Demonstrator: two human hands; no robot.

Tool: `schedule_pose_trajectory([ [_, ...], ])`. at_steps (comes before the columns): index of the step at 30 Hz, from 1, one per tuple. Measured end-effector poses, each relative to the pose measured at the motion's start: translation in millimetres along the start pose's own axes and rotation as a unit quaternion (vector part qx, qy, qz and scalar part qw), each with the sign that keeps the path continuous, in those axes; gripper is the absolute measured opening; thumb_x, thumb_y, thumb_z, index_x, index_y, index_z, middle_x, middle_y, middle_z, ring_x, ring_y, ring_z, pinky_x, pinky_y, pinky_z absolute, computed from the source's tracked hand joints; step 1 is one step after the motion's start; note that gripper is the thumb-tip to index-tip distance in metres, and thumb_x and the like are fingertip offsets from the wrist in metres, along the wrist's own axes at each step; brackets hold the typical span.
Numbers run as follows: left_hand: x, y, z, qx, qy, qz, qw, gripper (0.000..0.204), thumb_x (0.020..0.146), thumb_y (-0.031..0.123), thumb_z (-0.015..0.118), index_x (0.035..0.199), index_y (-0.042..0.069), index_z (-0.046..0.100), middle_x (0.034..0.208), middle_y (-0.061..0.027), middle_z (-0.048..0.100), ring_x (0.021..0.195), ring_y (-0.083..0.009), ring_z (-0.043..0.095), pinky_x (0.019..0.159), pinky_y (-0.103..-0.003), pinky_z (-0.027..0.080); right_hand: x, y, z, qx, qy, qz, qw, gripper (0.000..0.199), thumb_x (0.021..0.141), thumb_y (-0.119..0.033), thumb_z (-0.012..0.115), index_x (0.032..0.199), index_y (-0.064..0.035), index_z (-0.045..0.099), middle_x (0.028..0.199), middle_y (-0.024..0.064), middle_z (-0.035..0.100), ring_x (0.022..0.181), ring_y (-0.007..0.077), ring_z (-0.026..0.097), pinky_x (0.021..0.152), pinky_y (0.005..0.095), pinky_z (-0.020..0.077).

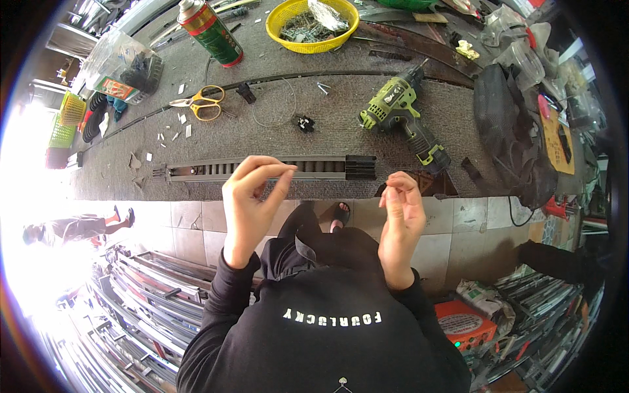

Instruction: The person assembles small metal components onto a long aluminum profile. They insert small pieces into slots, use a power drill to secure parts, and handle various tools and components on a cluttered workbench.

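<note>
My left hand [252,200] is raised over the near edge of the workbench, thumb and forefinger tips pinched together. Anything between them is too small to make out. To its right, my right hand [402,223] is held up with its fingers curled in toward the thumb; what they hold, if anything, cannot be made out. Behind my left hand a long dark metal track [321,167] lies along the bench edge, with a row of dark segments inside and a black block at its right end. A green and black cordless drill [400,111] rests beyond my right hand.
On the carpeted bench [262,141] lie yellow-handled scissors [206,103], a small black part [304,122] and screws [324,88]. Farther back stand a spray can [213,36] and a yellow basket [314,47] of screws. A black bag [508,124] sits at right.
</note>
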State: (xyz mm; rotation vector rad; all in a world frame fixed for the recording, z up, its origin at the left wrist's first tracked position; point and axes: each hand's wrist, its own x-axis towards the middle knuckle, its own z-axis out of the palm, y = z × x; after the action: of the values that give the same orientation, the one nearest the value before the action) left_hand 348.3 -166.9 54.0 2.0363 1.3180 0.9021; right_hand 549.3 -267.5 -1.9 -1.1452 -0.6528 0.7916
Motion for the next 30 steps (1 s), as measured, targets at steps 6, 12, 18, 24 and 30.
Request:
schedule_pose_trajectory([
  [6, -3, -2, -5, -0.256, 0.078, -0.066, 0.961, 0.008, 0.095, -0.001, 0.07, 0.099, -0.006, 0.074, 0.099, -0.0027, 0.066, 0.077, -0.0018, 0.051, 0.065, -0.017, 0.038, -1, 10, -30, 0.009, 0.027, 0.032, 0.999, 0.017, 0.104, -0.013, 0.059, 0.117, -0.002, 0.061, 0.117, 0.0025, 0.059, 0.087, 0.0078, 0.048, 0.08, 0.0244, 0.041],
  [12, -3, -10, 16, -0.202, 0.061, -0.094, 0.973, 0.009, 0.096, 0.001, 0.07, 0.1, -0.005, 0.074, 0.098, -0.0008, 0.067, 0.075, -0.0001, 0.052, 0.066, -0.016, 0.04, -3, 23, -42, 0.02, 0.035, 0.072, 0.997, 0.018, 0.104, -0.013, 0.06, 0.117, -0.0016, 0.061, 0.113, 0.0013, 0.059, 0.087, 0.0068, 0.048, 0.078, 0.0237, 0.0414],
  [18, -6, -30, 2, -0.253, 0.013, -0.17, 0.952, 0.008, 0.096, 0.004, 0.07, 0.099, -0.003, 0.073, 0.095, 0.0023, 0.066, 0.068, 0.0017, 0.043, 0.058, -0.017, 0.03, -4, 29, -49, 0.006, 0.044, 0.097, 0.994, 0.02, 0.104, -0.015, 0.06, 0.118, -0.0018, 0.061, 0.107, 0.0007, 0.058, 0.085, 0.0069, 0.049, 0.079, 0.0239, 0.0414],
  [24, 0, -24, -18, -0.315, -0.02, -0.173, 0.933, 0.008, 0.094, 0.008, 0.068, 0.095, 0.001, 0.072, 0.092, 0.0034, 0.066, 0.062, 0.002, 0.036, 0.052, -0.018, 0.023, -2, 31, -50, -0.012, 0.045, 0.113, 0.993, 0.022, 0.104, -0.018, 0.058, 0.12, -0.0028, 0.061, 0.096, 0.0, 0.055, 0.085, 0.0075, 0.049, 0.081, 0.0242, 0.0408],
  [30, 6, -10, -12, -0.288, -0.052, -0.177, 0.94, 0.01, 0.095, 0.008, 0.067, 0.097, 0.0, 0.072, 0.088, 0.0038, 0.065, 0.064, 0.0013, 0.042, 0.054, -0.017, 0.028, -1, 33, -50, -0.019, 0.046, 0.121, 0.991, 0.022, 0.104, -0.018, 0.059, 0.12, -0.0029, 0.062, 0.093, -0.0005, 0.055, 0.085, 0.0074, 0.049, 0.08, 0.0239, 0.0409],
])
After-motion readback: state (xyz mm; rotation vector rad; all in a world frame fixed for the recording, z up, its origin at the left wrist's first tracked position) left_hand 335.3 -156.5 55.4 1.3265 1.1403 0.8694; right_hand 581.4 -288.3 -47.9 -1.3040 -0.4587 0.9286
